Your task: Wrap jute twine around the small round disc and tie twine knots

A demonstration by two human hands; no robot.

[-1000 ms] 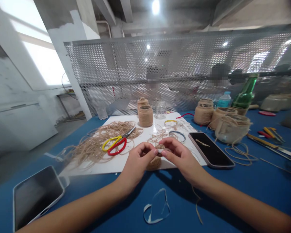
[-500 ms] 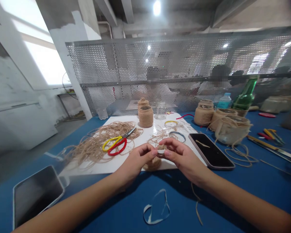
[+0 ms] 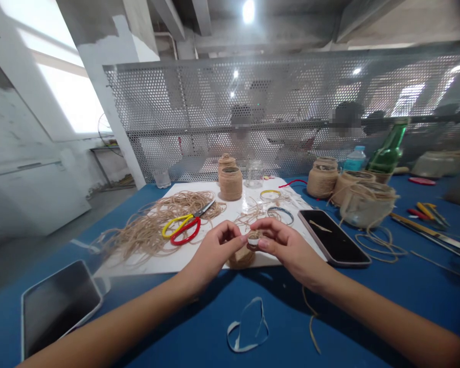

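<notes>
Between the fingertips of my left hand [image 3: 218, 250] and my right hand [image 3: 287, 245] is a small round twine piece [image 3: 254, 237] with a white strip along its near side. My right thumb and fingers pinch it from the right. On the left side, my left thumb and fingers close at its edge. Just below stands a twine-wrapped round object [image 3: 241, 258], partly hidden by my hands. A loose white strip [image 3: 249, 350] lies curled on the blue table nearer to me. Left of my hands, scissors [image 3: 186, 230] with red and yellow handles rest on a twine heap [image 3: 153, 225].
A white board [image 3: 168, 268] lies on the blue table [image 3: 168, 327]. Twine-wrapped jars [image 3: 230, 185] stand behind. Phones lie left [image 3: 61, 312] and right [image 3: 333, 237]. Further right are a glass jar [image 3: 368, 207], a green bottle [image 3: 389, 148] and cutters [image 3: 429, 230]. A perforated metal screen [image 3: 199, 112] closes the back.
The small twine piece has turned and tilted in my fingers, so more of its white strip shows. My hands have stayed in nearly the same place.
</notes>
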